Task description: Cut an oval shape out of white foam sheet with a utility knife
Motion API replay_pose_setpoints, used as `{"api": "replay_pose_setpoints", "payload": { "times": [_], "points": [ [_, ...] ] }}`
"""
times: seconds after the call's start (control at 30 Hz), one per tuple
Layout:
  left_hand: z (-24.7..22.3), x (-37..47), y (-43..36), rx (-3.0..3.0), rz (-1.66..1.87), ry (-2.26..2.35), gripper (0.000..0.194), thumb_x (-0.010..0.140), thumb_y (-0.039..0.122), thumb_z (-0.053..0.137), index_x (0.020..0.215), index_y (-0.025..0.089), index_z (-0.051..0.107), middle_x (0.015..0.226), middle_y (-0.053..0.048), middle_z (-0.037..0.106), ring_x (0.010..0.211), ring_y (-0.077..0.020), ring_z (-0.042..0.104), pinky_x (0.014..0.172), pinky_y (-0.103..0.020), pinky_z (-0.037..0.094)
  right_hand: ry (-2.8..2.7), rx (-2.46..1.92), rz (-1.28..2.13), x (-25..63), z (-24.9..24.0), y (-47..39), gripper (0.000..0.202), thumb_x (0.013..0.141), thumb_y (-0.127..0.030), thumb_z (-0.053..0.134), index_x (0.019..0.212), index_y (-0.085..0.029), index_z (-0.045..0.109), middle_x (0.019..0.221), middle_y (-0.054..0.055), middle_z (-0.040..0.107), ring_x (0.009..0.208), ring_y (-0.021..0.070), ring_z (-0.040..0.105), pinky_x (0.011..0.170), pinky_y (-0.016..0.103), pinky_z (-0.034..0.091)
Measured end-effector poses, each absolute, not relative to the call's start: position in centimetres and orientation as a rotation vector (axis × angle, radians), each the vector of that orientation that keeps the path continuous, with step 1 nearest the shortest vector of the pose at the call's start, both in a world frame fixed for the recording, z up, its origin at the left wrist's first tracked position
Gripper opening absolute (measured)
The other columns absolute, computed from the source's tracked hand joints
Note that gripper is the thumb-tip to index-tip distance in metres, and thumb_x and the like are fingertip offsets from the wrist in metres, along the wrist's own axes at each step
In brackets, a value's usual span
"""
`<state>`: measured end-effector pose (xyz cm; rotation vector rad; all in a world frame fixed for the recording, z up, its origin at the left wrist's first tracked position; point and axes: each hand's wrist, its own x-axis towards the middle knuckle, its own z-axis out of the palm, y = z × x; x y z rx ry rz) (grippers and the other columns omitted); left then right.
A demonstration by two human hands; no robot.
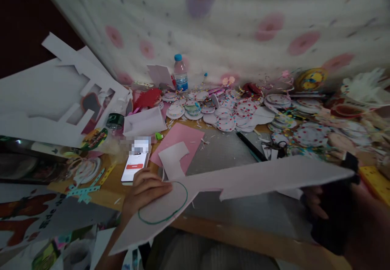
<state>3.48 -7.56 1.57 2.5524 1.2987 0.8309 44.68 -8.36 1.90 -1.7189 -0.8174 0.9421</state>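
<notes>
- Well, the left hand (149, 193) lies across the near-left end of a white board (252, 176), long fingers flat on top and the thumb out of my sight, so it looks clamped on that end, presumably to keep the piece steady.
- Those fingertips overlap a green oval (172, 205) drawn on the board; the rest of the outline is uncovered, and that seems a handy place to hold, with the line easy to see.
- Over on the other side, the right hand (362, 209) is closed round a black object (332, 209), too dark for me to identify; its bulk suggests it needs the whole hand.
- As for the board, it slants above the wooden tabletop (213, 231) and grey mat (216, 152), its narrow arm running from the left grip to beside the black object. Whether those two touch, I can't tell.
- Beyond the left fingers sit a phone (134, 168) and a pink sheet (190, 136), near enough to glance at or reach, I'd say.
- Further back, decorated white discs (225, 117) are heaped together, perhaps to leave the mat for working.
</notes>
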Motion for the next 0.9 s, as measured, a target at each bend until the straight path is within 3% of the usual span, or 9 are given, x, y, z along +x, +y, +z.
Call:
{"api": "replay_pose_setpoints", "payload": {
  "times": [0.13, 0.27, 0.43, 0.63, 0.77, 0.9],
  "points": [
    [0.5, 6.0, -8.6, 2.377, 1.079, 1.28, 0.018, 0.09, 0.036, 0.058, 0.098, 0.025, 0.069, 0.081, 0.0, 0.07, 0.079, -0.0184, 0.06, 0.09, -0.039, 0.046, -0.678, -1.618, 1.134, 42.8, 0.9, -10.6, 0.025, 0.082, -0.05, 0.06, 0.086, -0.028, 0.048, 0.06, -0.004, 0.049, 0.041, 0.0109, 0.043, 0.034, 0.022, 0.033],
    [-0.5, 8.4, -9.3, 2.23, 1.124, 1.367, 0.007, 0.086, 0.028, 0.062, 0.082, 0.025, 0.067, 0.071, 0.003, 0.064, 0.073, -0.0162, 0.057, 0.088, -0.037, 0.044, -1.297, -1.739, 1.153, 39.7, -0.2, -13.6, 0.027, 0.088, -0.052, 0.052, 0.091, -0.026, 0.049, 0.06, -0.002, 0.059, 0.049, 0.0159, 0.057, 0.045, 0.024, 0.047],
    [-2.0, 9.5, -9.6, 2.389, 1.001, 1.25, 0.013, 0.087, 0.027, 0.057, 0.095, 0.025, 0.066, 0.073, 0.002, 0.067, 0.075, -0.0173, 0.057, 0.094, -0.041, 0.038, -1.829, -1.666, 1.143, 36.2, -0.2, -14.3, 0.033, 0.096, -0.044, 0.036, 0.115, -0.02, 0.05, 0.087, 0.011, 0.074, 0.074, 0.0242, 0.073, 0.057, 0.028, 0.053],
    [-3.6, 9.9, -9.9, 2.474, 0.885, 1.223, 0.021, 0.089, 0.024, 0.052, 0.104, 0.026, 0.066, 0.078, 0.002, 0.07, 0.077, -0.0171, 0.058, 0.096, -0.042, 0.037, -2.043, -1.768, 1.01, 35.1, -1.0, -13.9, 0.033, 0.099, -0.039, 0.03, 0.119, -0.019, 0.047, 0.083, 0.01, 0.076, 0.065, 0.0268, 0.073, 0.053, 0.032, 0.053],
    [-5.8, 10.7, -10.3, 2.504, 0.926, 1.274, 0.022, 0.092, 0.014, 0.051, 0.101, 0.026, 0.066, 0.075, 0.004, 0.07, 0.074, -0.0144, 0.056, 0.097, -0.039, 0.037, -2.153, -1.758, 0.851, 35.2, -2.0, -14.5, 0.035, 0.1, -0.038, 0.029, 0.122, -0.016, 0.045, 0.075, 0.009, 0.076, 0.056, 0.0262, 0.072, 0.046, 0.03, 0.052],
    [-7.3, 11.3, -10.3, 2.461, 1.089, 1.29, 0.02, 0.094, 0.016, 0.051, 0.097, 0.026, 0.068, 0.067, 0.006, 0.066, 0.068, -0.0129, 0.054, 0.094, -0.038, 0.037, -2.191, -1.784, 0.743, 35.5, -2.5, -15.1, 0.032, 0.1, -0.036, 0.032, 0.122, -0.017, 0.045, 0.077, 0.01, 0.076, 0.057, 0.0254, 0.073, 0.044, 0.028, 0.052]
  ]
}}
